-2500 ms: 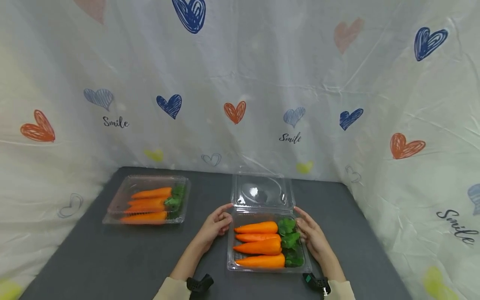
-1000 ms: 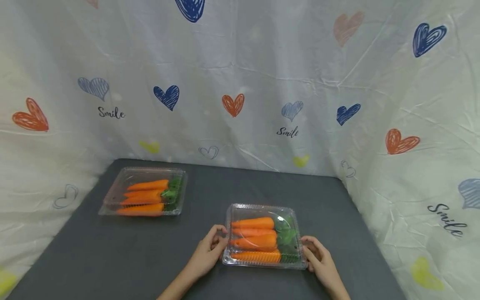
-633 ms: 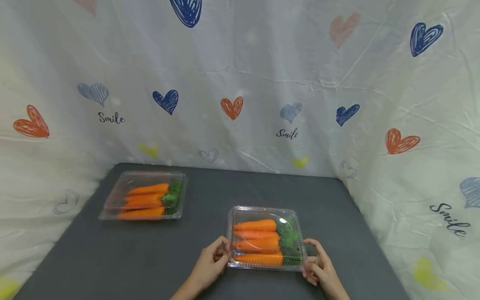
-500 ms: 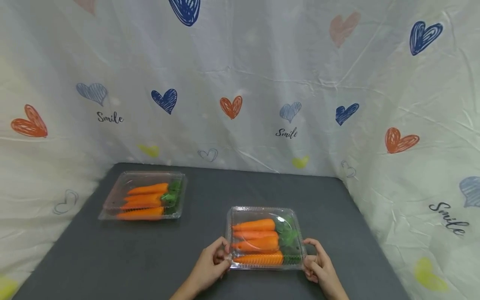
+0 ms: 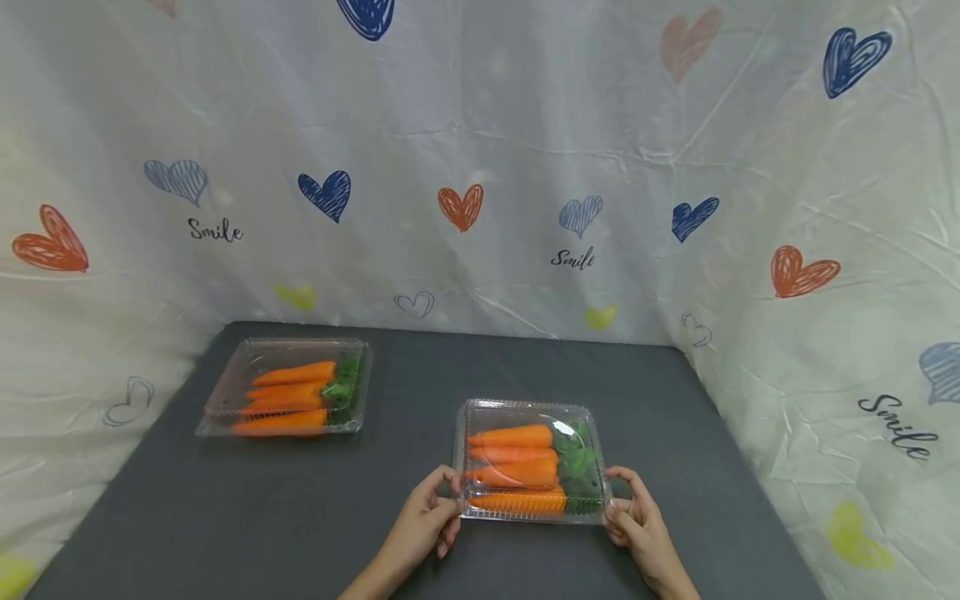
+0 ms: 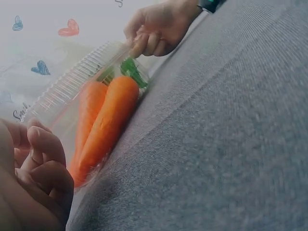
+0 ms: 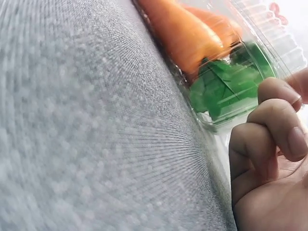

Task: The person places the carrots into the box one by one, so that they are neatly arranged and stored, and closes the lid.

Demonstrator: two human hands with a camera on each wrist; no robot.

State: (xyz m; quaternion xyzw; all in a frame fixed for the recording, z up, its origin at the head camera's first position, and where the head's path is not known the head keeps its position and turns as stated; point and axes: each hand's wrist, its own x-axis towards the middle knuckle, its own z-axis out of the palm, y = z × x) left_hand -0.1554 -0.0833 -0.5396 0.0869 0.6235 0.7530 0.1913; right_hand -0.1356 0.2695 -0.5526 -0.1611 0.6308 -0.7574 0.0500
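Note:
A clear plastic clamshell box (image 5: 528,408) with its lid down sits in front of me, right of the middle. Inside lie several orange carrots (image 5: 517,475), their green tops (image 5: 577,460) toward the right. My left hand (image 5: 423,521) pinches the box's front left corner between thumb and fingers. At the front right corner my right hand (image 5: 637,525) pinches the rim likewise. The left wrist view shows thick carrot ends (image 6: 110,115) through the wall, close over the grey cloth. In the right wrist view, curled fingers (image 7: 269,120) are at the box's edge beside the leaves (image 7: 226,86).
Another clear lidded box (image 5: 240,375) of carrots stands at the back left of the dark grey table (image 5: 300,517). A pale curtain (image 5: 517,167) printed with hearts hangs behind the table and along both sides.
The lid, raised at first, has come down over the carrots. Both hands have moved from the hinge side to the front corners. Lately the box has shifted slightly away from me with the hands.

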